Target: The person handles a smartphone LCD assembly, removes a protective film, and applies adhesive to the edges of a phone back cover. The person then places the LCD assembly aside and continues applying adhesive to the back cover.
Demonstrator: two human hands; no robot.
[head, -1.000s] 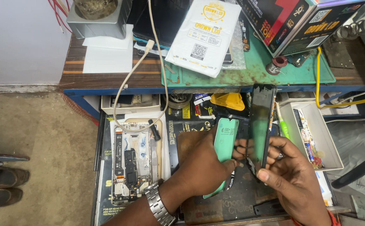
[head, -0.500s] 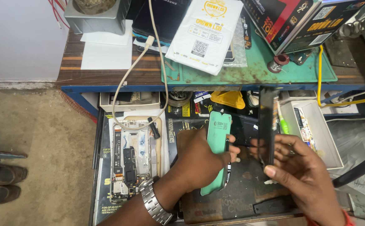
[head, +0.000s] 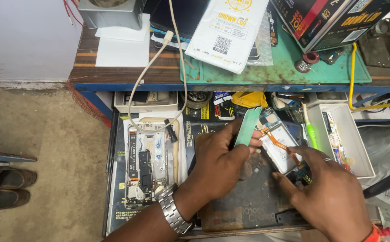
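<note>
Left hand [head: 219, 163] closed around green phone back cover [head: 248, 127], held on edge, upright and slightly tilted, above open drawer [head: 112, 148]. Right hand [head: 327, 197] clamped on opened phone body [head: 281, 142], fingers pinching lower end; battery face up, orange flex cable [head: 281, 142] running diagonally across it. Cover and body just beside each other, touching or nearly so at upper corner; cannot tell whether fully separated.

Judged best practice for step in hand:
- Support body from below, keep level.
- Keep fingertips off orange flex cable and exposed board.
- Swing cover away slowly, checking for any ribbon linking the 2 parts.

Nearby: second stripped phone frame [head: 146, 163] at drawer left, white parts tray [head: 354, 143] at right, green tool [head: 310, 132] beside body.
</note>
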